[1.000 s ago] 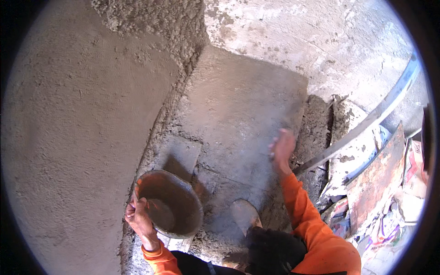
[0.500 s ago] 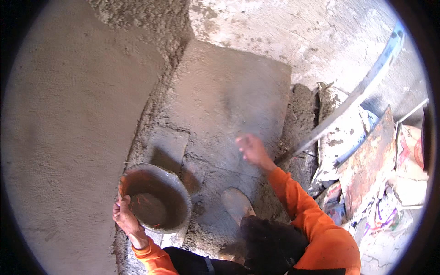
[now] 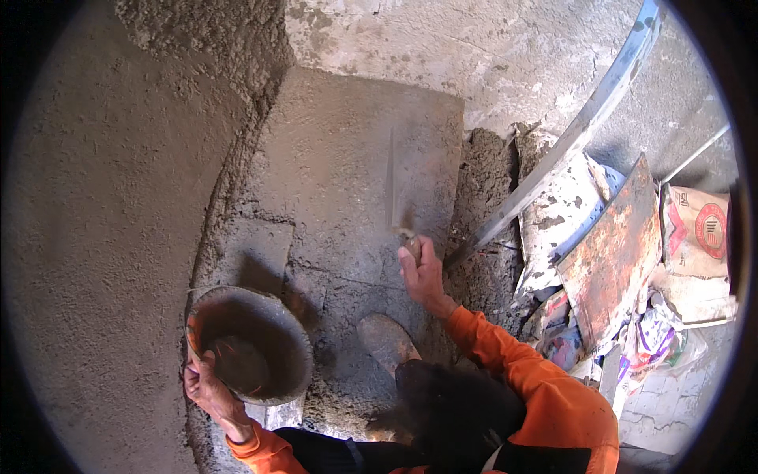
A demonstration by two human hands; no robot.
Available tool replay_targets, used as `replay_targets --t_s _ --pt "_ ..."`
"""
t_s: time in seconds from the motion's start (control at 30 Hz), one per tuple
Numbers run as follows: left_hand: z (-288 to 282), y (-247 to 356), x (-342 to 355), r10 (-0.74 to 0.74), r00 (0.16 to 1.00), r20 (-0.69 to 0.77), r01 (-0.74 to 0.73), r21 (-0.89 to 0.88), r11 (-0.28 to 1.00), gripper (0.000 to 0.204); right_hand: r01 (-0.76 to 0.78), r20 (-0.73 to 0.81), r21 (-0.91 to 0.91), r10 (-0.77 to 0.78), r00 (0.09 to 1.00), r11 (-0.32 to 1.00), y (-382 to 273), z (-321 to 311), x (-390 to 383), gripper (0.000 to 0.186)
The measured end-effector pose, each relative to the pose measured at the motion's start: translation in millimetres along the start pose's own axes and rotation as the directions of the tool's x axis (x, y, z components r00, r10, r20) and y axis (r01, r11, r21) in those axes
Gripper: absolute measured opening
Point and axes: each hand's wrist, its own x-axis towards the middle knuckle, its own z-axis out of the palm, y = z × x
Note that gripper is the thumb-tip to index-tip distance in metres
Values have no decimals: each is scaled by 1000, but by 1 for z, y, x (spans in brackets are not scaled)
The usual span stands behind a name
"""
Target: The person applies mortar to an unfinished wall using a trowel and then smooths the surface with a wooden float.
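My left hand [image 3: 212, 387] is closed on the left rim of a round, mortar-crusted bucket [image 3: 298, 320]. The bucket tilts, its mouth facing up, and its inner wall is coated in grey; some wet-looking mortar [image 3: 239, 365] lies at the bottom. In my right hand [image 3: 426, 278] is the handle of a trowel [image 3: 392, 186]. Its narrow-looking blade points away from me over a smooth, grey rectangular surface [image 3: 332, 142]. Whether the blade touches that surface I cannot tell.
A smoothed cement surface [image 3: 103, 237] spreads along the left, with rough mortar [image 3: 213, 39] at its far end. A long metal bar [image 3: 545, 174] slants across the right. Beyond it are a rusty sheet [image 3: 616, 261], a paper sack [image 3: 696, 229] and plastic bags [image 3: 659, 328]. My shoe [image 3: 385, 340] stands near the middle.
The view has shifted a little to the right. My right hand has drawn slightly nearer to me, and the trowel, blurred before, now shows clearly. My left hand keeps its hold on the bucket.
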Motion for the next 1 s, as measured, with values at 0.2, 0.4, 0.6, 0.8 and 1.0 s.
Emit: replay_targets --t_s 0.2,0.4,0.6,0.8,1.0 --pt "-4 41 -28 5 997 -71 6 146 989 3 -163 105 -236 192 976 958 50 -13 -40 34" --pt "-35 53 -79 -139 980 -144 169 219 961 21 -153 281 -317 247 927 936 -17 -47 -44 43" --pt "-85 72 -170 -424 837 -345 487 116 866 5 -114 534 -502 411 739 857 -58 -119 -67 34" --pt "-133 120 -233 -532 657 -534 641 23 767 23 -179 464 -549 476 747 816 -127 -168 -103 38" --pt "-152 153 -281 -623 533 -572 754 -14 657 30 -434 520 -693 816 254 576 -204 -191 -89 29"
